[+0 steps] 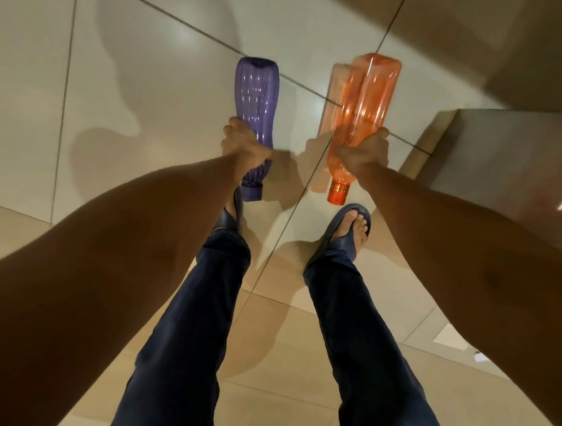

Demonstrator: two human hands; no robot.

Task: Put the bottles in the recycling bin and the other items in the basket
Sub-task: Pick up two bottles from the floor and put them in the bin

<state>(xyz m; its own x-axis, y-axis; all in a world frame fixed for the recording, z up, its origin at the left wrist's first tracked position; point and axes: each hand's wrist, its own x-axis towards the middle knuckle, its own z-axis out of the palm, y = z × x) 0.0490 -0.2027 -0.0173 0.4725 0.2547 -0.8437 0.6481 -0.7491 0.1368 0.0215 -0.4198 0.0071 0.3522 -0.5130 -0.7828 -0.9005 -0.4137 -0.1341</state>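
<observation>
Left hand: your left hand (244,146) is out in front of you, fingers curled tight around the lower neck of the purple bottle (256,108).
Purple bottle: it is off the floor and held with its base pointing away from you and its cap end (252,192) toward you, just above your left foot.
Right hand: your right hand (364,155) is closed around the narrow part of the orange bottle (363,110), thumb and fingers wrapped fully over it.
Orange bottle: you hold it the same way, base far from you, cap (337,193) pointing back at you; it is see-through and tilts a little to the right at the far end.
Spacing: the two bottles are side by side and apart, not touching.
Floor: pale glossy tiles (151,62) with dark joints lie beneath both bottles, showing shadows and an orange reflection.
Legs: dark trousers (197,322) and sandals (346,235) show below your arms.
Right edge: a shiny box-like surface (507,164) sits near your right arm; you cannot tell what it is.
</observation>
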